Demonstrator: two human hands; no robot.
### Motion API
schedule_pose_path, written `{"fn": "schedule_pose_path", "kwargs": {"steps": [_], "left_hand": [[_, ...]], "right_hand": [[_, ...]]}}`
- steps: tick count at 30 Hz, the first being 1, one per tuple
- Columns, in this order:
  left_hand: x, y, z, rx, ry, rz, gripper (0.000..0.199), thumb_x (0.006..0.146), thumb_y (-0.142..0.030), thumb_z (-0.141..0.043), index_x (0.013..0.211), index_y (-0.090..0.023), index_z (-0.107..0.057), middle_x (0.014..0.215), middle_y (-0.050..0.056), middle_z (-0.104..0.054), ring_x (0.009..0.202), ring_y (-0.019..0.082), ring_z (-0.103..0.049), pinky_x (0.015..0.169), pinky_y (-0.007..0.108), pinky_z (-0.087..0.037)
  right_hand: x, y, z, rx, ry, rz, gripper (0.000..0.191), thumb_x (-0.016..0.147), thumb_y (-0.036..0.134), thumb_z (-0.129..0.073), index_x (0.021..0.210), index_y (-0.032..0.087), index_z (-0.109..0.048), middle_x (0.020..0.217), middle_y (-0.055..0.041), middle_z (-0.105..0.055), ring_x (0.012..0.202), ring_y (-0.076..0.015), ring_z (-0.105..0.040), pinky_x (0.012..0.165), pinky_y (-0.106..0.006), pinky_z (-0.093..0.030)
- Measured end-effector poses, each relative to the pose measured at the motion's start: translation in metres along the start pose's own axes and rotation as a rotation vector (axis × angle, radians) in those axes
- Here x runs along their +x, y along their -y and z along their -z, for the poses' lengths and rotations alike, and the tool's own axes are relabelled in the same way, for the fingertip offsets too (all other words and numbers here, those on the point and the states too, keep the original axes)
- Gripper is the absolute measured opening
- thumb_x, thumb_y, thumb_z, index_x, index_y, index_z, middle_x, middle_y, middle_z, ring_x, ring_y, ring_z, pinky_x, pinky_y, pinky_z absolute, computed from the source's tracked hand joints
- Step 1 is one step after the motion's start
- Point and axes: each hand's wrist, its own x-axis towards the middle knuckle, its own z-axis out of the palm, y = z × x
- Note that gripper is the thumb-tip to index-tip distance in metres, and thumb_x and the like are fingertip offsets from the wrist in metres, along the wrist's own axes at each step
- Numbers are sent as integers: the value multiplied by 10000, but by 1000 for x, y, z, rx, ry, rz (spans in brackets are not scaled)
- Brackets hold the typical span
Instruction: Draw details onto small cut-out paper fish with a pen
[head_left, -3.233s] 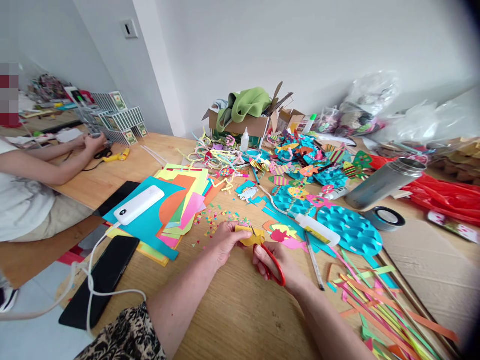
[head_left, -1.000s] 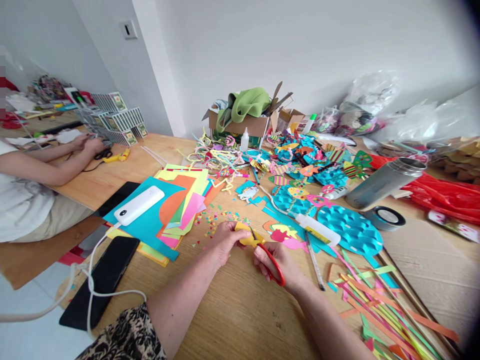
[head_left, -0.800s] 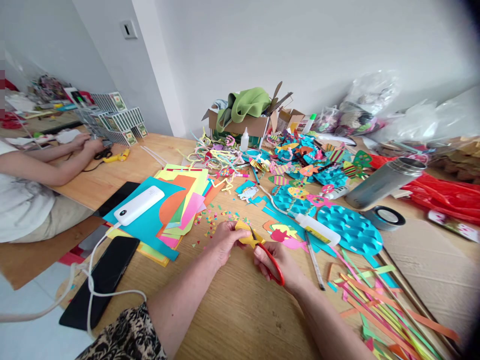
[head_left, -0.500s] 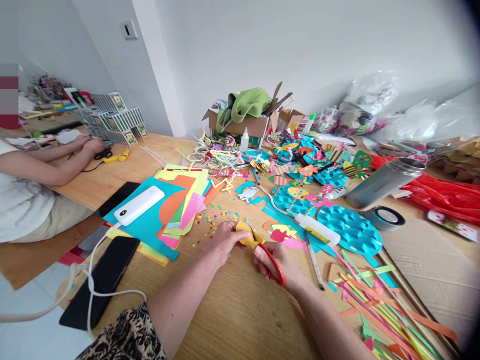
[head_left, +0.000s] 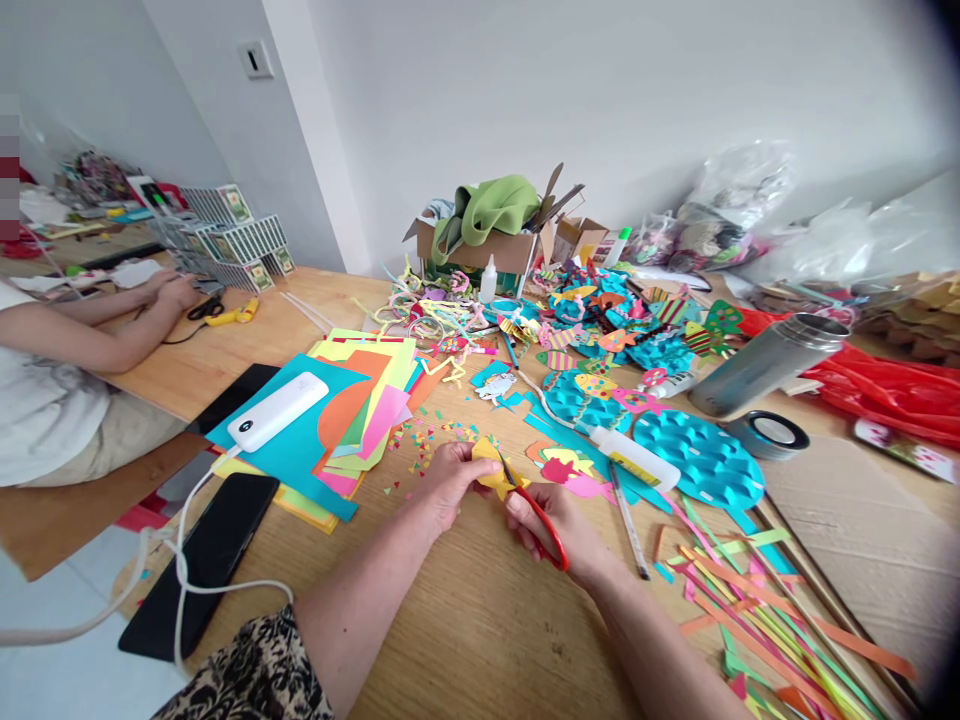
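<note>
Between thumb and fingers, my left hand [head_left: 454, 482] pinches a small piece of yellow paper [head_left: 491, 474] above the wooden table. My right hand [head_left: 551, 520] grips red-handled scissors [head_left: 551, 530], whose dark blades lie against the paper. The paper's right end has a pointed, cut outline. Part of it is hidden by my left thumb. Just beyond my hands are small coloured paper scraps [head_left: 431, 440] and several cut-out paper fish, a crimson one [head_left: 559, 470] among them.
Stacked coloured paper [head_left: 375, 410], a white power bank [head_left: 279, 410] and a black phone [head_left: 199, 565] lie left. Rightward are a glue bottle [head_left: 637, 458], a pen [head_left: 628, 520], paper strips [head_left: 772, 600] and a steel flask [head_left: 769, 365]. Another person's hands [head_left: 172, 290] rest at far left.
The scissors have cut further into the yellow paper, and its right end now shows a more jagged, pointed outline. Both my hands stay in nearly the same place.
</note>
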Motion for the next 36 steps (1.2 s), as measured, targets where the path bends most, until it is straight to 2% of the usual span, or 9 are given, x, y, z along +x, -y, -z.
{"fn": "schedule_pose_path", "kwargs": {"steps": [2, 4, 10, 13, 17, 19, 31, 34, 36], "left_hand": [[0, 0, 0, 6, 2, 5, 214, 943, -340, -594, 984, -132, -616, 901, 22, -631, 719, 128, -613, 645, 285, -535], [-1, -1, 0, -1, 3, 1, 199, 919, -326, -626, 897, -129, -624, 824, 6, -629, 670, 116, -598, 615, 264, -514], [-3, -6, -2, -51, -14, -18, 244, 608, -318, -803, 619, -139, -638, 591, -7, -605, 548, 115, -549, 508, 216, -401], [-3, -5, -2, -34, -12, -15, 240, 661, -313, -791, 636, -140, -626, 596, -13, -595, 547, 107, -545, 507, 208, -403], [-1, -2, 0, 28, 9, 2, 209, 900, -328, -646, 843, -129, -624, 761, -9, -620, 620, 105, -580, 578, 241, -491], [-1, -1, 1, 53, 19, 10, 207, 939, -335, -601, 933, -129, -620, 841, 6, -627, 671, 115, -601, 614, 267, -522], [0, 0, 1, 30, 31, 1, 204, 939, -332, -600, 959, -130, -618, 874, 15, -629, 700, 122, -607, 631, 275, -529], [-1, -2, 0, -4, 30, -10, 229, 897, -350, -648, 842, -129, -622, 767, -6, -615, 640, 110, -580, 600, 252, -495], [-1, -3, -1, -25, 27, -19, 278, 789, -373, -741, 739, -127, -622, 684, -15, -604, 603, 105, -559, 575, 232, -460]], "right_hand": [[0, 0, 0, -3, 4, 1, 563, 713, 735, -600, 552, 212, -465, 410, 35, -473, 344, -87, -399, 380, -225, -253], [0, -1, 0, -3, 13, 1, 562, 719, 731, -599, 555, 209, -470, 418, 33, -476, 352, -88, -407, 384, -223, -264], [0, 0, 0, -3, 35, 2, 560, 720, 735, -587, 566, 210, -468, 447, 34, -486, 371, -91, -423, 394, -223, -286], [0, 0, 0, 1, 42, 3, 561, 719, 738, -583, 561, 214, -462, 438, 35, -482, 368, -91, -418, 394, -225, -282], [0, 1, 0, 14, 35, 2, 554, 705, 731, -608, 568, 214, -466, 429, 35, -482, 358, -94, -418, 387, -227, -276], [0, 1, 0, 19, 29, 5, 547, 697, 720, -628, 569, 212, -469, 425, 38, -478, 352, -93, -416, 382, -226, -270], [2, -4, -1, 45, -5, -7, 522, 705, 681, -655, 571, 212, -470, 414, 44, -480, 333, -85, -403, 369, -221, -253], [2, -4, -1, 48, 2, 5, 534, 703, 692, -654, 573, 206, -475, 420, 41, -485, 335, -82, -404, 367, -218, -254], [2, -5, -1, 40, 9, 16, 543, 710, 700, -645, 574, 201, -482, 427, 35, -492, 342, -82, -410, 370, -217, -258]]}}
